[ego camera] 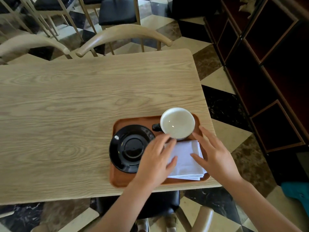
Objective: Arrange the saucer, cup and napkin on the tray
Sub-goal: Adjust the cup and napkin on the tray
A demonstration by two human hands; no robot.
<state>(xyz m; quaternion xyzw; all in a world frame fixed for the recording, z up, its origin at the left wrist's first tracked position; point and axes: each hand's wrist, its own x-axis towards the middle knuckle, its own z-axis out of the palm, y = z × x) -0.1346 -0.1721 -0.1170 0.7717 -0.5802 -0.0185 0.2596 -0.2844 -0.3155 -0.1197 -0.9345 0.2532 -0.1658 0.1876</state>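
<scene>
A brown wooden tray [120,181] lies at the table's near right corner. On its left part rests a black saucer [128,148]. A cup [177,123], white inside with a black handle pointing left, stands upright at the tray's far right. A folded white napkin [185,161] lies on the tray in front of the cup. My left hand [155,159] hovers with fingers spread between saucer and napkin, its fingertips close to the cup's near rim. My right hand [212,153] is spread over the napkin's right edge, holding nothing.
The light wooden table [75,106] stretches left and away from the tray. Two pale wooden chairs [123,33] stand at its far side. A dark shelf unit [267,64] runs along the right. A black-seated chair [160,205] sits below the near edge.
</scene>
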